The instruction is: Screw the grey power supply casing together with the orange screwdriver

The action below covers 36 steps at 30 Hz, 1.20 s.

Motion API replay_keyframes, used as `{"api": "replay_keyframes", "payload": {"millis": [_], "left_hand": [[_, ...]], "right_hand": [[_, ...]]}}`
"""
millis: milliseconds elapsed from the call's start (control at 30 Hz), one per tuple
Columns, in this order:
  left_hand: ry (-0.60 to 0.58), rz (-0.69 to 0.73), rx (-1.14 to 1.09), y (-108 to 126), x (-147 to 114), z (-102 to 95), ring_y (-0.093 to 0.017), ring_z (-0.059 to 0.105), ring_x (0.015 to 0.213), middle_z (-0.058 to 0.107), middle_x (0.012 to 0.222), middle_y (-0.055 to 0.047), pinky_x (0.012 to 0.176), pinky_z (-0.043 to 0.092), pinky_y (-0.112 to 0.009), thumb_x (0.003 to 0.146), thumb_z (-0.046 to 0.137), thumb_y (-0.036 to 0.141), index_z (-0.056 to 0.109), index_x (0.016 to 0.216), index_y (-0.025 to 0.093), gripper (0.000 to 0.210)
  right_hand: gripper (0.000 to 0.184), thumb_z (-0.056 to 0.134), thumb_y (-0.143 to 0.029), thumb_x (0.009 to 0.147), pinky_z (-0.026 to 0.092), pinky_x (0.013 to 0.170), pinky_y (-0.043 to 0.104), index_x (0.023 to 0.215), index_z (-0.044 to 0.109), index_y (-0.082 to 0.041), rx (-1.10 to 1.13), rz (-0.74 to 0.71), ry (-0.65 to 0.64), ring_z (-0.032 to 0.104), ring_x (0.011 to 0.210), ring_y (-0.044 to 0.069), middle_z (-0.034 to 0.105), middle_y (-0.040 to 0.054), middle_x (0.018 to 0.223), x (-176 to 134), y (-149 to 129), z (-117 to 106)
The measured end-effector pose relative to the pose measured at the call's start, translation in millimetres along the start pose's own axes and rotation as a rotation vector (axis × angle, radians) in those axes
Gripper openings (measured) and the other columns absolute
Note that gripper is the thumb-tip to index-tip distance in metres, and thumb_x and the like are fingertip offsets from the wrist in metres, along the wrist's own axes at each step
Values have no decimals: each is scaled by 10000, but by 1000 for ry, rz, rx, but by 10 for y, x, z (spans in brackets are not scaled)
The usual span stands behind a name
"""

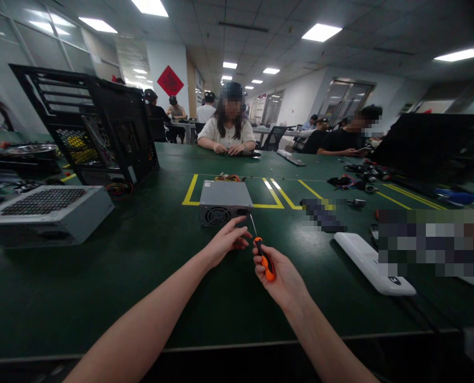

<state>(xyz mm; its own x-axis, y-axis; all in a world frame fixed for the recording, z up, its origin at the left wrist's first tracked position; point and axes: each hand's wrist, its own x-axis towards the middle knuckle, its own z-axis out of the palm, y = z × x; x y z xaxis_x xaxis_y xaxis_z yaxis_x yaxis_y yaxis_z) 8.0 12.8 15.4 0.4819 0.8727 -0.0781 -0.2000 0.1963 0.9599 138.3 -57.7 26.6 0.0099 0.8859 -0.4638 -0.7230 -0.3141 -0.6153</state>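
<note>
A grey computer power supply (225, 194) sits on the green table in front of me, its fan grille and power socket facing my side. Colored cables (226, 177) bunch up behind it. My right hand (279, 268) is wrapped round the orange and black handle of a screwdriver (265, 260). The thin shaft points up and away, its tip near the unit's lower right corner; whether it touches cannot be made out. My left hand (229, 240) is just in front of the power supply, fingers stretched out and apart, holding nothing. Its fingertips overlap the unit's front edge in view.
Another power supply (47, 215) lies at the left, before an open black computer case (89, 125). To the right are a white elongated device (372, 263), a blurred dark object and cables (346, 182). A person (226, 127) sits across the table (149, 298).
</note>
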Motion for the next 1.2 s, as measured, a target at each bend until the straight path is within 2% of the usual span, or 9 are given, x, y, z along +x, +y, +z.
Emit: {"api": "replay_keyframes", "payload": {"millis": [367,467,567,667,767,867,967,1067,1200], "left_hand": [[-9,13,1,-23,11,-2,-88,545,664,587,860,-40,639,418,-230,779,556,320,395,1246,216,504],[-10,16,7,-18,1,-1,-89,543,672,589,858,-41,649,419,-232,783,551,322,396,1244,212,499],[-5,24,23,-8,-5,4,-87,538,670,587,883,-45,647,420,-229,781,550,336,401,1240,219,497],[21,50,74,-20,14,3,-89,530,662,584,891,-45,642,421,-230,784,538,339,415,1223,207,475],[74,133,226,-65,51,-19,-99,523,645,577,839,-35,643,424,-240,795,506,313,437,1188,174,422],[192,298,574,-108,75,-53,-118,509,639,556,778,-12,666,414,-261,800,476,264,477,1146,185,355],[311,418,907,-110,78,-69,-149,513,695,556,819,-22,716,393,-283,818,446,266,479,1169,228,355],[360,425,1050,-84,83,-58,-176,531,733,557,946,-53,734,385,-291,838,413,295,453,1211,263,376],[373,388,1124,-49,98,-31,-219,544,826,539,1072,-80,780,374,-320,851,382,325,440,1232,278,388]], "right_hand": [[143,421,-171,860,453,442,148,881,550,-113,-23,62,-4,532,498,61,573,34,657,41,4,14],[160,409,-189,867,385,370,121,862,550,-114,-39,82,-25,510,468,54,561,33,646,42,-6,21],[76,487,-174,825,283,308,99,806,543,-125,-56,56,-42,464,426,37,531,7,616,48,-32,18],[44,525,-152,796,284,313,97,763,534,-124,-86,40,-39,441,416,27,520,-1,608,50,-75,9],[139,472,-201,834,322,331,109,768,547,-104,-130,77,-42,456,424,38,524,16,606,59,-134,-15],[198,421,-214,857,309,315,116,791,561,-91,-168,120,-70,459,413,50,528,31,595,96,-203,-56],[182,444,-230,848,247,278,108,778,553,-102,-182,121,-101,412,373,39,522,21,579,144,-256,-103],[121,492,-206,822,221,271,94,748,532,-119,-174,85,-116,387,366,24,516,4,580,166,-278,-139],[172,437,-191,846,271,294,90,746,540,-98,-154,81,-134,397,382,24,504,14,579,173,-274,-171]]}}
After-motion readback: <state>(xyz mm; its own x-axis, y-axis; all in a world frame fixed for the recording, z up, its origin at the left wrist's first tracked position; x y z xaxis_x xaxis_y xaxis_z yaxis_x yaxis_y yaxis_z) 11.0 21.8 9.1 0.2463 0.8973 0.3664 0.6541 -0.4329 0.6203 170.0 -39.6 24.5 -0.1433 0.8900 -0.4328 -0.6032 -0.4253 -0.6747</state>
